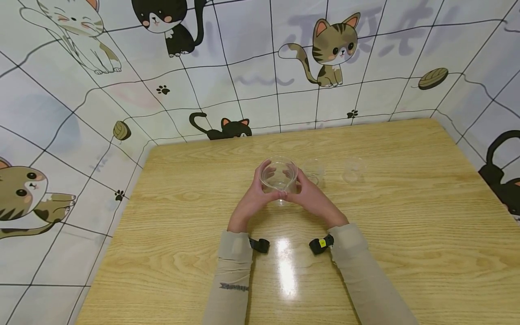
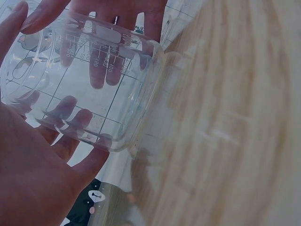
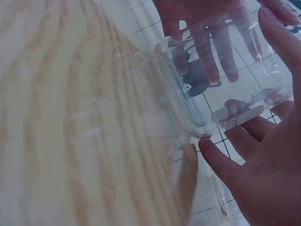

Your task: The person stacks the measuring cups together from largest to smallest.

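A clear glass beaker (image 1: 279,177) with printed measuring marks stands upright between my hands near the middle of the table, its pouring lip towards me. My left hand (image 1: 255,190) grips its left side. On the right side my right hand (image 1: 309,196) grips it too, and the two thumbs meet at the front below the rim. In the left wrist view the white scale on the beaker (image 2: 101,52) shows through the glass, with fingers spread along the wall. The right wrist view puts the base of the beaker (image 3: 181,89) close over the wooden surface.
Just right of the hands is a clear glass vessel (image 1: 317,168), partly behind my right hand. Another clear glass vessel (image 1: 354,169) stands farther right. Both are on the wooden table (image 1: 195,189), walled at the back and sides by cat-printed panels (image 1: 260,99).
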